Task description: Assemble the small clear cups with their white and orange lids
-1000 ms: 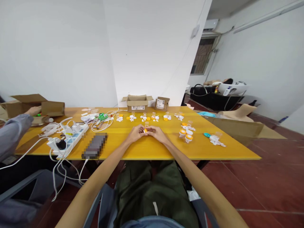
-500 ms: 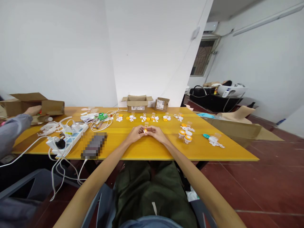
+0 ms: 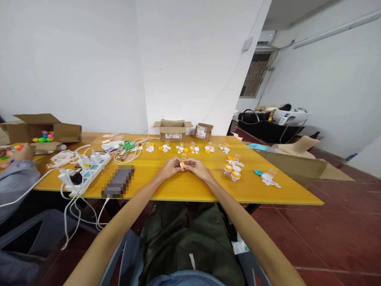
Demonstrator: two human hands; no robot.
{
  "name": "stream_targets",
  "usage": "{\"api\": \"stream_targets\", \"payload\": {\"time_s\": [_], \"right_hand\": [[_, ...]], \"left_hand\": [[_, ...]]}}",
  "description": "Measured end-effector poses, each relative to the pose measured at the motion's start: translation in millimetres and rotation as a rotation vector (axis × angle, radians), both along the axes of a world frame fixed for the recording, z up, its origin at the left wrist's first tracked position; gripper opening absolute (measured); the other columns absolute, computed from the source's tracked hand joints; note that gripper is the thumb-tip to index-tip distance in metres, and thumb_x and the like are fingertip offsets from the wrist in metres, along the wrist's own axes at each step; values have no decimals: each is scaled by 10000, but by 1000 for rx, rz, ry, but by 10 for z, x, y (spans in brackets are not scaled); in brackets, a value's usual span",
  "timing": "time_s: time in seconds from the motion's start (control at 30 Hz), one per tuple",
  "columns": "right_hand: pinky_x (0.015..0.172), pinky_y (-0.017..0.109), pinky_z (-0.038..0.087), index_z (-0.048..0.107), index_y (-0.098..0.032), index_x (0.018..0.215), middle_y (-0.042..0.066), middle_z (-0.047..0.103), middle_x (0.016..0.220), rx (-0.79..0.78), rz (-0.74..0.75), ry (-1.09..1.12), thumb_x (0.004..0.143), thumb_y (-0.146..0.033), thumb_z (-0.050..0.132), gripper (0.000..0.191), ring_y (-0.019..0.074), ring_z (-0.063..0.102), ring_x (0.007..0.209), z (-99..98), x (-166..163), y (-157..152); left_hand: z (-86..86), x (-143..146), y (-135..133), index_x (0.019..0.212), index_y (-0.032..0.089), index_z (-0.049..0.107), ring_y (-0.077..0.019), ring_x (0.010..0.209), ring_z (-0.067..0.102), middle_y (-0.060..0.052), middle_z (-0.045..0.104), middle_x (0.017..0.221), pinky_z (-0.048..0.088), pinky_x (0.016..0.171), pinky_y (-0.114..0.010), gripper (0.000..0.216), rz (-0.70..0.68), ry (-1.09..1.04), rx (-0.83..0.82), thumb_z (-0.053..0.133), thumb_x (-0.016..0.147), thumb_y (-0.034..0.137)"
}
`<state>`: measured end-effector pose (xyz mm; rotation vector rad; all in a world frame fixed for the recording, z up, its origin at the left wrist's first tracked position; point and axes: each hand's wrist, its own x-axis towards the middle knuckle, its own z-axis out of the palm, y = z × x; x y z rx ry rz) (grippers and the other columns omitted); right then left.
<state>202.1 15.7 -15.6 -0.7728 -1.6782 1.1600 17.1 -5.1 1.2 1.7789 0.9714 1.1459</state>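
Observation:
Both hands meet over the middle of the table (image 3: 166, 190). My left hand (image 3: 170, 168) and my right hand (image 3: 195, 168) are closed with their fingertips on a small orange and white lid (image 3: 182, 164); its details are too small to make out. Just beyond the fingers stands a small clear cup (image 3: 183, 156), partly hidden. To the right of my right hand, orange-lidded clear jars (image 3: 235, 175) stand together, beside a white disc. A row of loose white parts (image 3: 195, 149), orange lids and clear cups lies farther back.
A teal ring lid (image 3: 258, 172) and white parts lie at right. On the left are a power strip (image 3: 92, 172) with cables, a pixelated dark device (image 3: 119, 182) and a co-worker's hand (image 3: 25, 152). Cardboard boxes (image 3: 172, 130) stand at the back.
My hands stay together at nearly the same place, with the lid turned slightly between the fingers. The co-worker's hand has drawn out of the left box, showing colourful balls inside.

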Motion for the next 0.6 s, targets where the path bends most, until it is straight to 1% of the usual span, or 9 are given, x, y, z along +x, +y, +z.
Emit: {"api": "stream_targets", "payload": {"time_s": [0.2,0.37,0.6], "right_hand": [[907,428,566,732,-214,892,60,776,956,45,-2,-42,673,-503,822,373,235,722,916,-5,3,2],[908,435,566,721,-211,876,62,772,946,63,-6,-44,683,-474,813,340,239,725,911,21,-5,-33],[886,423,573,714,-208,863,61,764,913,92,-34,-60,683,-457,806,321,240,722,893,52,-22,-75]], "left_hand": [[0,-8,-7,817,190,617,-158,705,667,15,693,726,541,724,-294,297,20,44,27,843,663,305],[3,-5,-15,804,193,612,-155,692,650,20,680,715,529,707,-287,291,27,64,43,833,673,330],[21,-9,-32,789,195,607,-153,686,648,18,682,716,527,704,-280,227,18,89,67,798,709,288]]}}
